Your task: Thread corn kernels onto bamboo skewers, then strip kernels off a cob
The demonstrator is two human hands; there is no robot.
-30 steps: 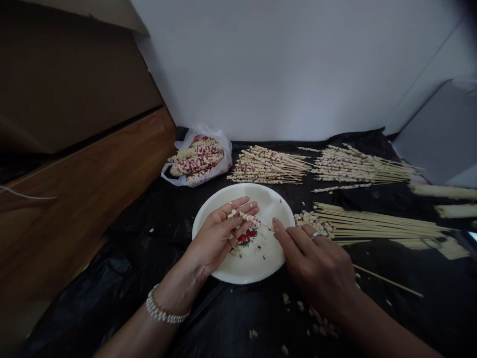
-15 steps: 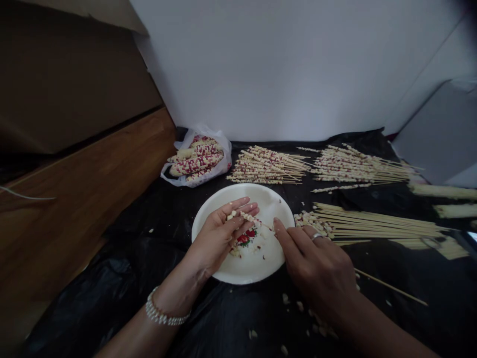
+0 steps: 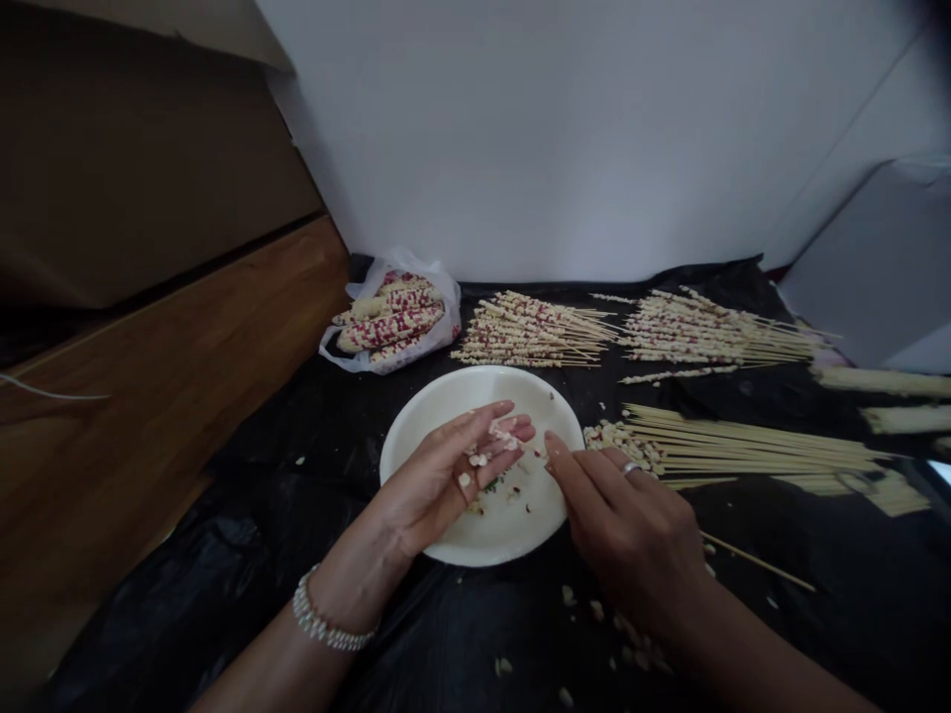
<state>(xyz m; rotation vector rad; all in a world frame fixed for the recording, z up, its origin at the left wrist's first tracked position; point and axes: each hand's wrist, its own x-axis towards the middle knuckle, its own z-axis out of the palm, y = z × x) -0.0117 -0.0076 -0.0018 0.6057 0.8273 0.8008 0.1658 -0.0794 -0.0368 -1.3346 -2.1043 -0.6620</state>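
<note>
Kernels (image 3: 479, 460) lie loose on the fingers and palm of your left hand (image 3: 444, 477), which is turned up and opened out over the white bowl (image 3: 512, 540); they look small, light and a little moist, so expect them to slide or roll if you tip that palm. Your right hand (image 3: 625, 510) is closed, thumb and fingers pinching a thin skewer (image 3: 762, 562) whose tail sticks out behind the hand, low over the black sheet (image 3: 854, 624); its front end is too blurred for you to tell exactly where the tip sits. That skewer probably weighs almost nothing and is stiff along its length, yet it could flex or snap under a sideways push, and its point may prick. Grip it close behind the tip, keep the shaft in line with your push, and support each kernel with soft fingertips near its middle, since hard squeezing could split it or shoot it away.
</note>
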